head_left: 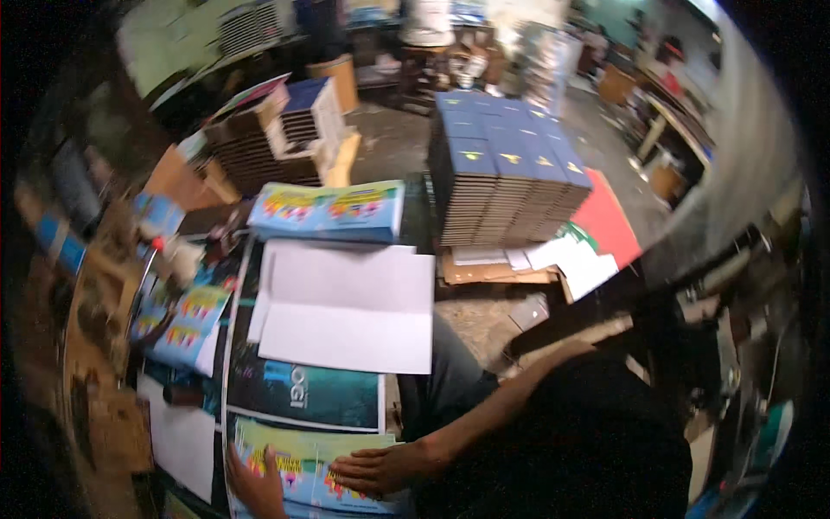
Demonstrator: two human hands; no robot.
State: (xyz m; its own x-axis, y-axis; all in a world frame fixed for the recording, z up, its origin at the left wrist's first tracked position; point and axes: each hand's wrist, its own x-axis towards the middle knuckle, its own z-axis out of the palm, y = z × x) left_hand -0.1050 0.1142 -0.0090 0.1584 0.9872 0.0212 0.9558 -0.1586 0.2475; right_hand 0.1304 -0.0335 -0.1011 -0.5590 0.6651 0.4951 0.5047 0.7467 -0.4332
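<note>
A stack of colourful printed sheets [307, 441], yellow-green and blue with small cartoon figures, lies at the near edge of the work surface. My right hand [373, 470] rests flat on its right half, fingers stretched out to the left. At the stack's left edge stands my left hand [256, 486], its thumb apart from the fingers and nothing held. Just beyond lies a dark teal printed sheet [337, 402] with a white border. Blank white sheets [346, 320], creased across the middle, partly cover it. Behind these is a thick pile of similar colourful prints [328, 212].
Tall stacks of dark blue books [510, 164] stand on a low platform at the back right, beside a red board [605, 216]. More book stacks [303, 121] rise at the back left. Further printed sheets [190, 324] and a white sheet [181, 432] lie to my left.
</note>
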